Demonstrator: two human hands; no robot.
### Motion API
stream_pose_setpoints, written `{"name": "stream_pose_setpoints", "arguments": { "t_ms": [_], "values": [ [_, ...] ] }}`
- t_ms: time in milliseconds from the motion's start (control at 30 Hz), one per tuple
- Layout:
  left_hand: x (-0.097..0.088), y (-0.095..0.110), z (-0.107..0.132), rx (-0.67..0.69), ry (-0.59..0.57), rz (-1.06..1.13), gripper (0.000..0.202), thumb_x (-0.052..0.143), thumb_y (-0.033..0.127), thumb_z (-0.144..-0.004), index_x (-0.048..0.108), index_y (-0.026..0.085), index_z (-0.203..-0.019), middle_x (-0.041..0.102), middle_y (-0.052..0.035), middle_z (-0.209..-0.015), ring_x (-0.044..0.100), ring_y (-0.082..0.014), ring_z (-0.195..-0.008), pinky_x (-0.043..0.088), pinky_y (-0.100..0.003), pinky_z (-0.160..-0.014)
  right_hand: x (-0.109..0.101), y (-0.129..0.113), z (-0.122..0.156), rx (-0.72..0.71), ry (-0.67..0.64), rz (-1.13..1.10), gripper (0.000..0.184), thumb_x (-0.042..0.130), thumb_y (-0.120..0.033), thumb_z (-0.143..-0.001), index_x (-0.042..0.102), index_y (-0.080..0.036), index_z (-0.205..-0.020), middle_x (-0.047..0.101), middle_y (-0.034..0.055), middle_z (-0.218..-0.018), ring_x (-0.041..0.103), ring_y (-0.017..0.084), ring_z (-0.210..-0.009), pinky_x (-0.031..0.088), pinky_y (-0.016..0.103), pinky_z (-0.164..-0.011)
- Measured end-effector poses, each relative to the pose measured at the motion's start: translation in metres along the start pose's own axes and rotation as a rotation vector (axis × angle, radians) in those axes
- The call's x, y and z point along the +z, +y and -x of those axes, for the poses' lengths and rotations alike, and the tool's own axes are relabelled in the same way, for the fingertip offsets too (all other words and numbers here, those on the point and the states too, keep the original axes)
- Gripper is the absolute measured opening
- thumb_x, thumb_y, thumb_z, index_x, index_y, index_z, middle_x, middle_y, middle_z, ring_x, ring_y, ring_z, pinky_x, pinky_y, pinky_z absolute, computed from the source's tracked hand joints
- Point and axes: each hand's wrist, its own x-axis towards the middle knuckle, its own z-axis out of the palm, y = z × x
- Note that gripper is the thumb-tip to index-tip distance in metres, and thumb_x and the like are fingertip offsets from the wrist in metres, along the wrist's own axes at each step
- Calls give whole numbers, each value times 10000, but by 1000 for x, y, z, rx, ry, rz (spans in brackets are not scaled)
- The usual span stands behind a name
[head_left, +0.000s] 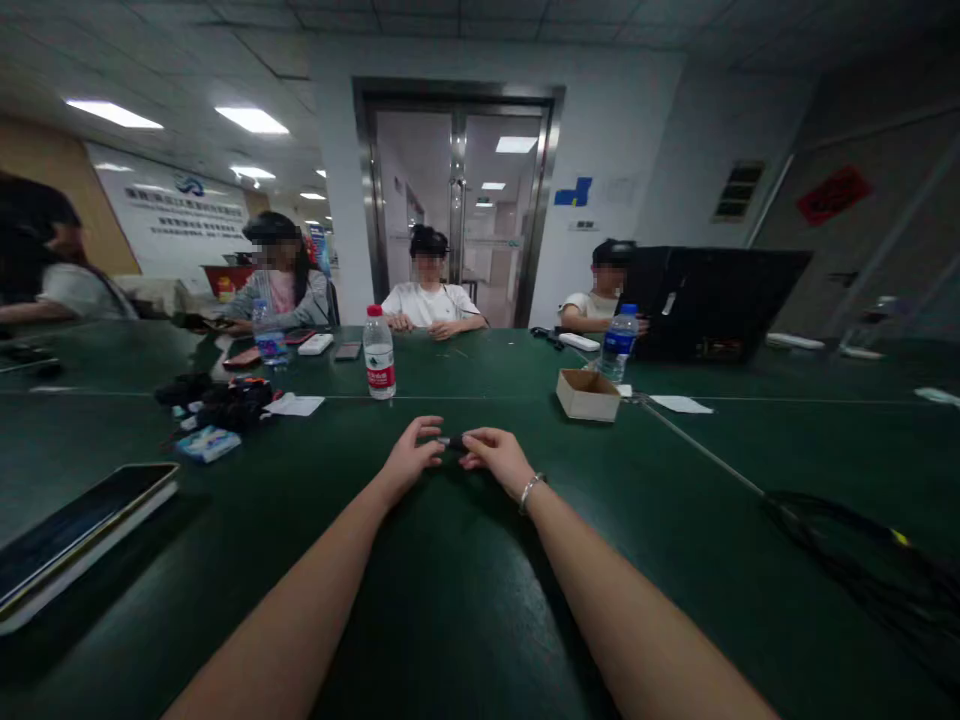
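Both my forearms reach out over the dark green table (465,600). My left hand (411,455) and my right hand (495,457) meet at the fingertips, pinched on a small dark object (452,441) held between them just above the tabletop. The object is too small to name. A thin bracelet (529,489) circles my right wrist.
A red-labelled water bottle (379,352) and an open cardboard box (588,394) stand beyond my hands. A tablet (75,530) lies at the near left, dark cables (862,550) at the right. Several people sit along the far side, with an open laptop (712,300).
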Motion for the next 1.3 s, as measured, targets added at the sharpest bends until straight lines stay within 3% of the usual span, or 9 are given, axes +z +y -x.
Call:
{"name": "stream_pose_setpoints", "arguments": {
  "t_ms": [167, 300, 433, 600, 700, 867, 1000, 1133, 1300],
  "values": [
    [4, -12, -9, 14, 22, -178, 322, 514, 417, -768, 552, 138, -927, 541, -20, -654, 512, -96, -504, 371, -163, -407, -1, -1, 1, -6, -30, 8, 146, 692, -162, -728, 607, -75, -809, 641, 53, -601, 628, 134, -501, 528, 180, -474],
    [3, -12, -9, 64, 41, -143, 399, 581, 278, -715, 491, 210, -1099, 552, -33, -851, 547, -101, -623, 408, -152, -443, -2, -3, 2, 7, -36, 14, 124, 678, -152, -746, 609, -82, -821, 644, 55, -607, 629, 130, -509, 529, 173, -479],
    [1, -13, -10, 3, 37, -155, 333, 484, 347, -792, 495, 160, -1068, 549, -53, -811, 506, -83, -530, 354, -140, -379, -1, -3, 2, 16, -39, 14, 100, 664, -134, -758, 608, -79, -819, 642, 52, -600, 628, 126, -509, 529, 167, -481],
    [1, -14, -10, 34, 39, -126, 446, 574, 290, -731, 455, 212, -1153, 484, -96, -1074, 557, -114, -713, 448, -160, -467, -1, -3, 2, 8, -49, 10, 83, 655, -116, -763, 606, -77, -818, 638, 47, -579, 624, 120, -500, 523, 157, -471],
    [3, -13, -7, 14, 4, -179, 366, 488, 353, -790, 479, 172, -1108, 537, -77, -893, 546, -109, -628, 404, -147, -417, -1, -3, 2, 9, -57, 17, 66, 651, -112, -764, 614, -79, -808, 637, 45, -577, 625, 120, -501, 523, 157, -469],
    [4, -11, -4, 85, -31, -176, 449, 600, 237, -692, 471, 209, -1122, 498, -86, -1043, 565, -145, -794, 464, -169, -497, -2, -2, 1, 8, -56, 16, 65, 645, -107, -765, 616, -78, -816, 638, 46, -583, 627, 122, -510, 526, 162, -479],
    [4, -13, -5, 52, -29, -157, 353, 522, 333, -763, 492, 177, -1078, 536, -64, -866, 550, -123, -658, 415, -157, -428, -2, -2, 0, 10, -53, 16, 61, 635, -89, -763, 611, -75, -817, 642, 48, -600, 626, 120, -506, 526, 165, -479],
    [4, -13, -4, 116, -23, -142, 459, 617, 217, -676, 484, 218, -1116, 489, -86, -1067, 551, -154, -828, 480, -186, -526, -2, -3, 0, 7, -50, 6, 71, 646, -96, -755, 610, -78, -813, 640, 44, -595, 624, 120, -499, 522, 163, -470],
    [4, -12, -5, 93, -32, -180, 328, 517, 296, -780, 500, 182, -1087, 523, -65, -900, 530, -112, -656, 437, -170, -459, -2, -4, 1, 4, -59, 23, 59, 627, -80, -764, 609, -73, -820, 644, 49, -604, 629, 120, -515, 524, 159, -479]
  ]
}}
